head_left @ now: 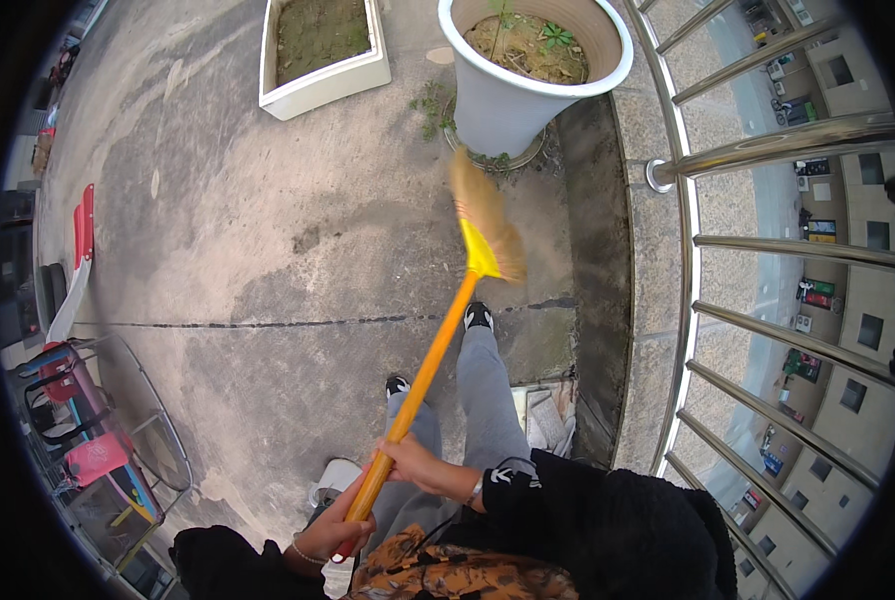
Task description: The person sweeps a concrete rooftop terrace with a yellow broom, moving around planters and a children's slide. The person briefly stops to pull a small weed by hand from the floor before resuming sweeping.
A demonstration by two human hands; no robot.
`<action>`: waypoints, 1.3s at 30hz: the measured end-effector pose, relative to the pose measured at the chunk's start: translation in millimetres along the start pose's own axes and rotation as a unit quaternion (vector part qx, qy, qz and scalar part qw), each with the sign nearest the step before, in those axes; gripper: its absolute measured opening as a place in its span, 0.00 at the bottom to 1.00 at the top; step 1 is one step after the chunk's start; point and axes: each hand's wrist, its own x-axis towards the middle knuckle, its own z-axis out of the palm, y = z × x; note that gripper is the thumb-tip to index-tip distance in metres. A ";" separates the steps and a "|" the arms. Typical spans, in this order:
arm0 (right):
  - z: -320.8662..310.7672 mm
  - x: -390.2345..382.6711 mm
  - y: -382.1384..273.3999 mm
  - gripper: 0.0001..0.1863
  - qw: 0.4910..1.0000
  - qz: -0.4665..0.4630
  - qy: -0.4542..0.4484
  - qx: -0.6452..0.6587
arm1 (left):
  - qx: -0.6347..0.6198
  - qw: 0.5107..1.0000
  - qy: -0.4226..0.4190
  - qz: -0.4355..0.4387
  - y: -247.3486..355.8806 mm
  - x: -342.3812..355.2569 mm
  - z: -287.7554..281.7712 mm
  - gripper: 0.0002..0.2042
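Note:
A long broom (428, 375) slants up and away from me, with an orange handle, a yellow collar and tan bristles. My left hand (336, 522) is closed round the handle close to its red end. Higher up the handle, my right hand (420, 468) wraps round it too. The bristle head (488, 220) is smeared by motion, just beyond my right shoe. Beyond it stands a big white planter pot (503, 112) holding soil and a few small plants. Whether the bristles touch the concrete floor (268, 250) is hard to tell.
A white rectangular planter (328, 90) sits at the far left of the pot. Along the right run a low ledge (600, 250) and a metal railing (788, 145) above a drop. Folded chairs with a pink item (98, 460) stand at the left. Pale rubble (548, 415) lies beside my right leg.

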 end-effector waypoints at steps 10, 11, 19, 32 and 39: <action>-107.0 78.5 -207.1 0.10 0.960 -0.221 0.172 0.003 | -0.058 0.986 -0.092 0.124 117.5 220.8 11.3 0.34; -107.1 93.4 -218.1 0.09 0.963 -0.193 0.190 -0.018 | -0.094 0.982 -0.088 0.140 114.7 229.1 10.4 0.34; -53.3 142.6 -72.7 0.17 0.953 0.027 0.270 -0.136 | -0.355 0.922 0.002 0.154 2.1 137.5 -16.9 0.31; -6.8 19.2 -9.8 0.14 0.982 -0.018 0.101 -0.157 | -0.187 0.977 -0.077 0.066 -30.6 29.4 -36.3 0.39; -94.5 88.2 -93.5 0.11 0.981 -0.006 0.180 -0.067 | -0.140 0.983 -0.054 0.107 27.0 150.0 -42.5 0.33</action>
